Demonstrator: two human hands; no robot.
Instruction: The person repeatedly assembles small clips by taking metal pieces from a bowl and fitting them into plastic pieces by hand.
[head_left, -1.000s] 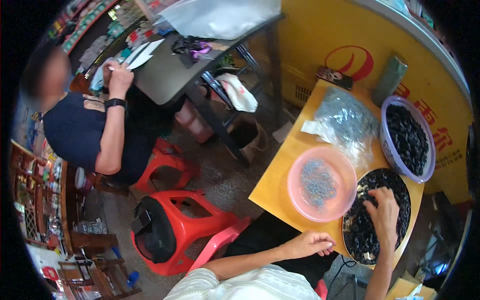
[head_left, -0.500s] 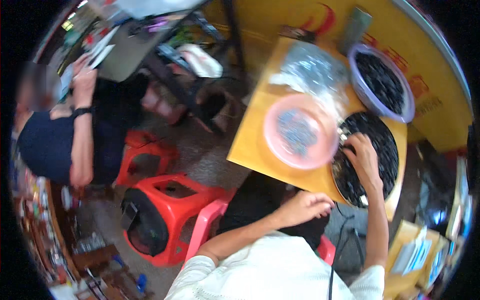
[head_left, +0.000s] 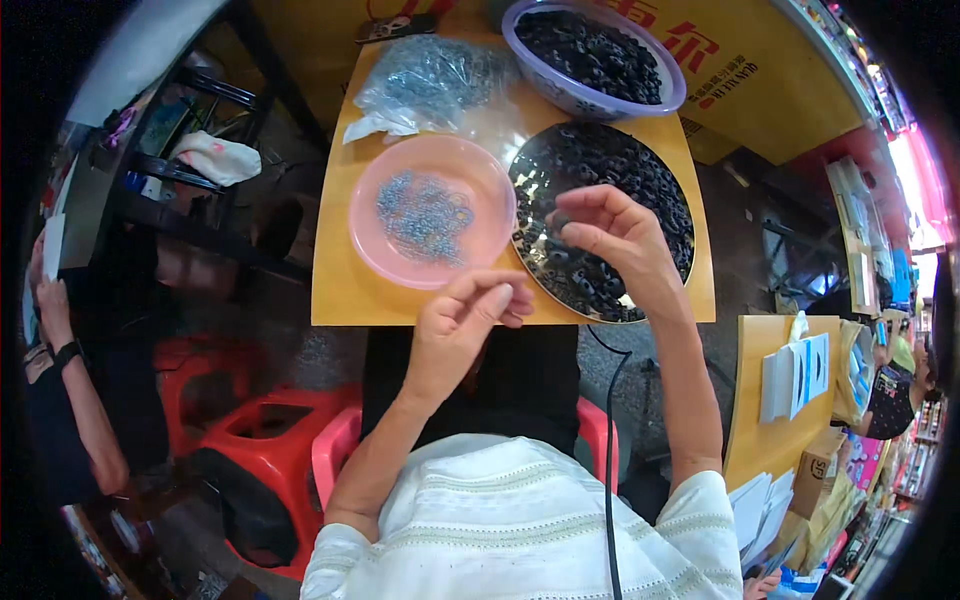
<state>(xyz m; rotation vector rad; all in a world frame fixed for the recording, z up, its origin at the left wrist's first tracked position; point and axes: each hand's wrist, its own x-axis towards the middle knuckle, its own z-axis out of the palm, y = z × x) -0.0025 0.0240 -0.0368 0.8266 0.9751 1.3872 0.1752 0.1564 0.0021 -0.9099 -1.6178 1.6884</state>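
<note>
My right hand [head_left: 625, 245] is over the round tray [head_left: 527, 168], pinching a small dark piece [head_left: 559, 222] between thumb and fingers. Many small black ring-like parts [head_left: 655, 190] cover most of that tray, while its left side shows a shiny surface. My left hand [head_left: 462, 325] hovers at the table's near edge, just below the pink bowl [head_left: 366, 232]. Its thumb presses against the curled fingers; whatever they may hold is too small to make out. Inside the bowl lie small silvery metal pieces [head_left: 425, 215], some of them ring-shaped.
Behind the bowl, a clear plastic bag [head_left: 435, 80] of greyish small parts rests on the yellow table [head_left: 335, 270]. A lavender basin [head_left: 590, 103] of black parts stands at the back right. Red stools [head_left: 290, 400] and another person's arm [head_left: 85, 410] are to the left.
The view has swung, so the table now sits more centrally. My right hand has lifted off the black parts with a small dark piece. My left hand has come up to the table edge.
</note>
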